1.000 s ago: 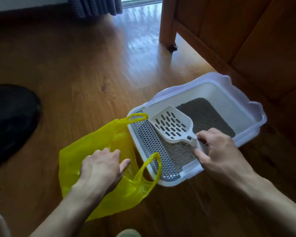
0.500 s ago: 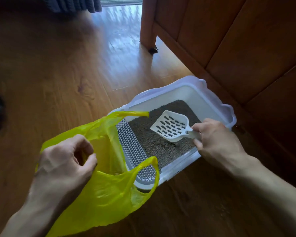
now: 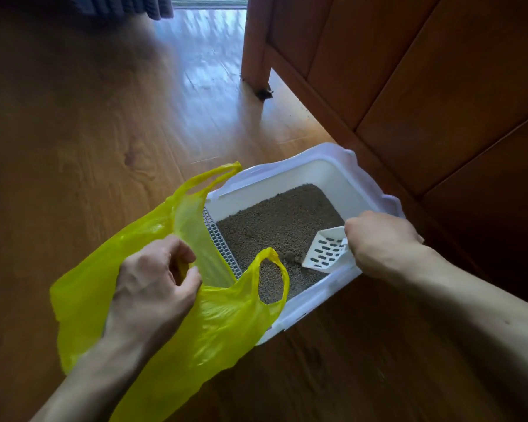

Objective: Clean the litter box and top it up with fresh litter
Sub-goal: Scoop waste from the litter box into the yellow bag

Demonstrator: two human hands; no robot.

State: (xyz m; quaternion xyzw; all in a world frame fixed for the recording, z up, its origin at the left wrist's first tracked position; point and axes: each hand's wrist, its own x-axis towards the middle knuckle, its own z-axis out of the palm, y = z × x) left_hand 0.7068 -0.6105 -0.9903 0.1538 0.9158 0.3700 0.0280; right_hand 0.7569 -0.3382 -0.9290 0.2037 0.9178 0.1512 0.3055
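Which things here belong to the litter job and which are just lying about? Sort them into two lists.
Part of the job:
- litter box, holding grey litter
- slotted scoop, gripped by the right hand, tip down in the litter
- yellow bag, its edge pinched by the left hand

Just there:
- wooden cabinet
- wood floor
- curtain hem

wooden floor | litter box on it | cabinet leg
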